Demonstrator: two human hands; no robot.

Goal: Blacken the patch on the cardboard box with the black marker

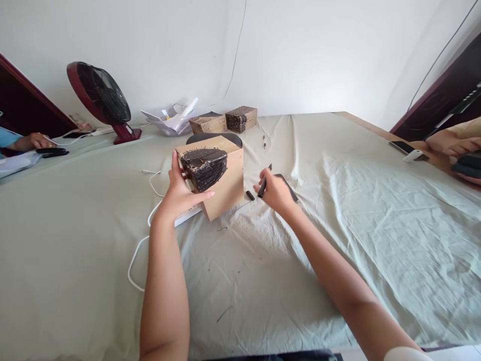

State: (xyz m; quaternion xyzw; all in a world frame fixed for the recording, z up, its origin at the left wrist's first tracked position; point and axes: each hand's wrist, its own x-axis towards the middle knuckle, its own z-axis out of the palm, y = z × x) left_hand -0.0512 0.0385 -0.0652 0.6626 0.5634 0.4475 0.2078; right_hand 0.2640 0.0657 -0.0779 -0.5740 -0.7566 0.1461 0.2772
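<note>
Brown cardboard box [231,175] leans tilted over the worktop [101,220], gripped by the left hand [178,193], whose thumb could smear the black scribble [207,169] if it's wet, while the right hand [278,190] grasps a marker [263,186] off to the right.

Light is bright and soft, edges stretched.

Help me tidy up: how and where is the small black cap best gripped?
Probably pinch the small black cap across its slim middle, from above and the right: it lies on its side on the cloth, with the cardboard box close on its left.
</note>
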